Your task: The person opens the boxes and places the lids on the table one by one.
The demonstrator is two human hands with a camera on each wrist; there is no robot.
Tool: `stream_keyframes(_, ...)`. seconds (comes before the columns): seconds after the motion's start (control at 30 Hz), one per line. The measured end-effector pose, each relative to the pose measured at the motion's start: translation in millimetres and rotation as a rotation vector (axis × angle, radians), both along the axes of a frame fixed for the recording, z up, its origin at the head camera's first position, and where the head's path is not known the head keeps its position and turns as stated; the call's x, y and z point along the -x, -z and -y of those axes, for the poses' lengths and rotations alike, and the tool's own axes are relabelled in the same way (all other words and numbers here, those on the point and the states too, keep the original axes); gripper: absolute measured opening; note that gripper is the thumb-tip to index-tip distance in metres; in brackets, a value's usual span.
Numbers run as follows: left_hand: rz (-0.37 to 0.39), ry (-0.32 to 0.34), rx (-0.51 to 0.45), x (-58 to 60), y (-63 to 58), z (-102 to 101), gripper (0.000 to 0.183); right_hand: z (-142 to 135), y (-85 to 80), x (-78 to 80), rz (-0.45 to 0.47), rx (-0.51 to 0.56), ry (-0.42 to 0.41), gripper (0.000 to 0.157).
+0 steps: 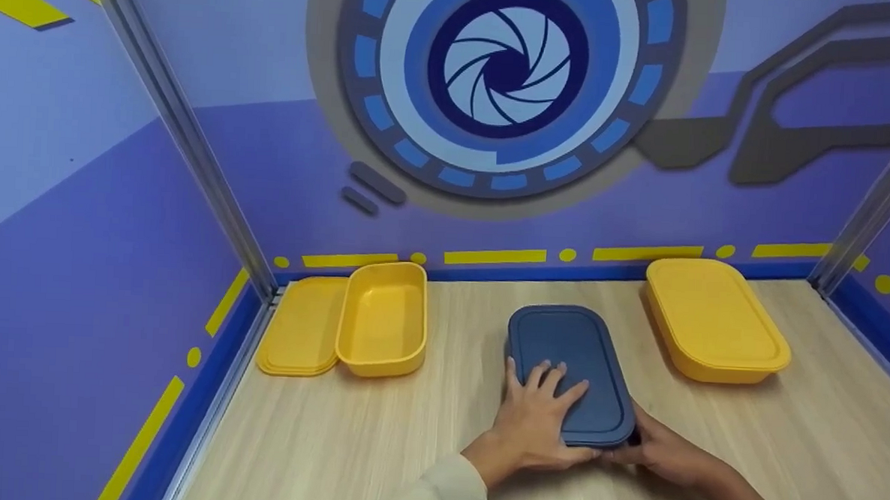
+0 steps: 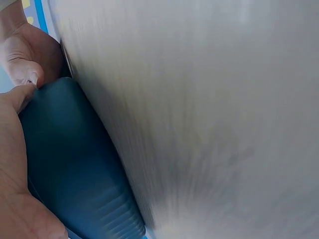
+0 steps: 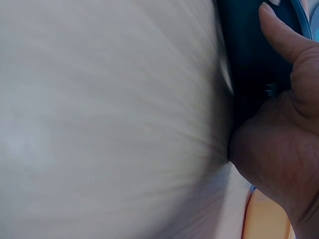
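A dark blue lunch box (image 1: 565, 338) with its lid on lies on the table in the middle of the head view. My left hand (image 1: 531, 426) rests on the lid with its fingers spread, the thumb along the near edge. At the box's near right corner, my right hand (image 1: 665, 447) grips the side, its thumb (image 3: 281, 32) against the near wall and its other fingers hidden. In the left wrist view, the two thumbs come close together at the corner of the blue box (image 2: 75, 159).
At the back left stands an open yellow box (image 1: 386, 315), its inside bare. A yellow lid (image 1: 306, 327) lies against its left side. A lidded yellow box (image 1: 716, 314) stands at the back right. Printed panels (image 1: 254, 159) wall the wooden table (image 1: 316, 440) at the back and sides.
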State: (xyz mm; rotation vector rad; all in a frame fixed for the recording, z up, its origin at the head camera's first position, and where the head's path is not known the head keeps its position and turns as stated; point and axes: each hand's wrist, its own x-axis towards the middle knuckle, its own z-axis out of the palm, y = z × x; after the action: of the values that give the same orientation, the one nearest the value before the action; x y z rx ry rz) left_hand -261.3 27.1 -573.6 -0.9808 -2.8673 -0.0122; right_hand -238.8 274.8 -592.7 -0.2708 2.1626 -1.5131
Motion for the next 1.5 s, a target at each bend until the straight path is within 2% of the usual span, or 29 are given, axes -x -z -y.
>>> stream_keyframes(0.13,0.007,-0.001,-0.022,-0.1,1.2,0.5,0.097,0.3,-0.5,-0.4,-0.011,-0.020,-0.008,0.123)
stream_keyframes(0.37,0.034,-0.006,-0.048,-1.1,1.7,1.1,0.097,1.6,-0.4,-0.6,0.005,0.025,-0.026,0.122)
stream_keyframes(0.63,0.053,-0.022,-0.085,-1.1,0.6,1.5,0.097,1.0,0.6,-0.9,-0.019,-0.021,-0.030,0.124)
stream_keyframes(0.83,0.080,-0.019,-0.102,-1.2,1.3,2.2,0.097,1.3,1.2,-1.3,-0.024,-0.010,-0.033,0.125)
stream_keyframes(1.3,0.105,-0.009,-0.129,-1.2,0.9,2.8,0.098,0.8,-1.6,-4.5,-0.033,-0.012,-0.017,0.123)
stream_keyframes(1.5,0.106,-0.006,-0.102,-0.2,1.1,2.9,0.098,1.3,-1.0,-3.8,-0.034,0.010,-0.014,0.125)
